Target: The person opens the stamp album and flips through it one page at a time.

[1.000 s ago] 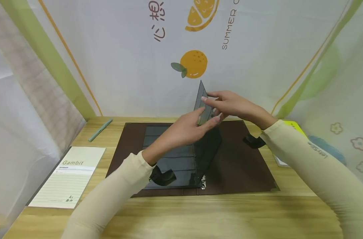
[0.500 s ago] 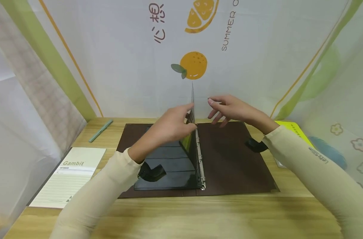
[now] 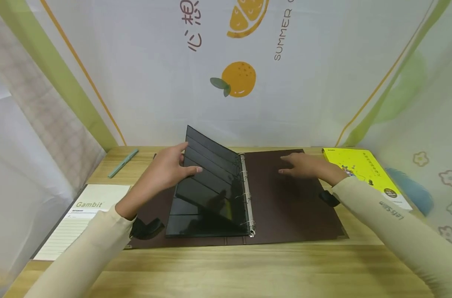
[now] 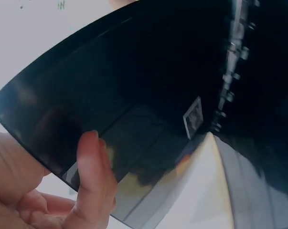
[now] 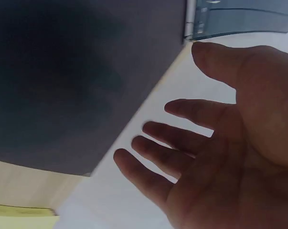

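A dark brown ring binder (image 3: 281, 215) lies spread flat on the table, its metal rings (image 3: 247, 194) along the middle. On its left half are black pocket pages, and the top black pocket page (image 3: 211, 165) stands tilted up from the rings. My left hand (image 3: 166, 167) pinches that page's outer edge, the thumb (image 4: 92, 167) on the near face and the other fingers behind it. A small stamp-like picture (image 4: 193, 118) shows on the page in the left wrist view. Over the bare right cover, my right hand (image 3: 304, 165) hovers with fingers spread (image 5: 153, 176), holding nothing.
At the left lies a Gambit notepad (image 3: 80, 219), with a green pen (image 3: 123, 163) behind it. A yellow book (image 3: 363, 174) is to the right, beyond my right wrist. A white printed cloth (image 3: 304, 82) hangs at the back edge of the wooden table (image 3: 248, 269).
My left hand has carried the page from upright at the rings over to the left and down. My right hand, earlier touching the page, has let go and moved right and lower.
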Tool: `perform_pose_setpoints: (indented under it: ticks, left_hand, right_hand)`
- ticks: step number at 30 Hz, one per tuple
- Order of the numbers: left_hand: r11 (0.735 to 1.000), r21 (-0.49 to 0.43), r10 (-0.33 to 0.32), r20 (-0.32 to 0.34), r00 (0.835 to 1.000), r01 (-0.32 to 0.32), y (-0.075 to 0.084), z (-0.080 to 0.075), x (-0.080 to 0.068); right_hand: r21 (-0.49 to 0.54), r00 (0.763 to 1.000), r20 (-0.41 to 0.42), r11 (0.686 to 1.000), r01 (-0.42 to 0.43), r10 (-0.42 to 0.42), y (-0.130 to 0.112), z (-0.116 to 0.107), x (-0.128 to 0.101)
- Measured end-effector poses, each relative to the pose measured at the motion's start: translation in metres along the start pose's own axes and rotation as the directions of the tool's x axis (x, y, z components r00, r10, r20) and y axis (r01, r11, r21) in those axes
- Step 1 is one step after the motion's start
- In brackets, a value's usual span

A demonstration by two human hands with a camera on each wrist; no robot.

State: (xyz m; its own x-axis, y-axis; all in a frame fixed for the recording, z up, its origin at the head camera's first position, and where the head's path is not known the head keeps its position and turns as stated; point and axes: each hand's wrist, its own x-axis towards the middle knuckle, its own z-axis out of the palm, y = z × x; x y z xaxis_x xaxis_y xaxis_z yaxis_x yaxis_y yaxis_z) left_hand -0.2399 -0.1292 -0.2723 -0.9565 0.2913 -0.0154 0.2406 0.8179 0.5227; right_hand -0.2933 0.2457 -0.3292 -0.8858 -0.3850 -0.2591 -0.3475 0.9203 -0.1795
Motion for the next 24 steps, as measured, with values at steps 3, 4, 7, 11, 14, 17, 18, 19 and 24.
perform_pose_setpoints:
  ticks: [3, 4, 7, 11, 14, 17, 18, 19, 24]
  left_hand:
    - [1.0, -0.004, -0.015, -0.002, 1.0, 0.015, -0.013, 0.003, -0.003]
    - [1.0, 0.003, -0.019, -0.001, 1.0, 0.019, -0.017, 0.005, -0.004]
    - [0.999, 0.024, -0.044, 0.015, 0.999, 0.043, -0.028, 0.01, -0.005]
    - [0.996, 0.041, -0.081, 0.02, 0.996, 0.08, -0.043, 0.018, -0.007]
    - [0.994, 0.037, -0.1, 0.014, 0.995, 0.099, -0.053, 0.025, -0.009]
    - [0.993, 0.042, -0.113, 0.009, 0.994, 0.113, -0.064, 0.034, -0.01]
    - [0.992, 0.043, -0.121, 0.013, 0.993, 0.12, -0.067, 0.038, -0.01]
    - [0.991, 0.046, -0.122, 0.016, 0.992, 0.122, -0.072, 0.042, -0.009]
    - [0.986, 0.092, -0.146, 0.038, 0.989, 0.142, -0.091, 0.065, -0.011]
  right_hand:
    - [-0.019, 1.0, 0.013, 1.0, -0.025, 0.025, 0.008, 0.006, 0.0]
    - [-0.024, 0.999, 0.015, 0.999, -0.031, 0.032, 0.011, 0.007, -0.001]
    - [-0.031, 0.998, 0.024, 0.998, -0.055, 0.056, 0.018, 0.012, -0.002]
    - [-0.025, 0.998, 0.015, 0.998, -0.058, 0.059, 0.027, 0.02, -0.003]
    - [-0.003, 0.998, 0.001, 0.998, -0.059, 0.059, 0.032, 0.027, -0.003]
    - [0.03, 0.998, -0.008, 0.998, -0.056, 0.056, 0.035, 0.032, -0.005]
    - [0.041, 0.998, -0.011, 0.998, -0.054, 0.055, 0.036, 0.033, -0.006]
    - [0.054, 0.999, -0.009, 0.997, -0.053, 0.054, 0.037, 0.034, -0.007]
    - [0.098, 0.999, 0.007, 0.994, -0.047, 0.047, 0.042, 0.043, -0.012]
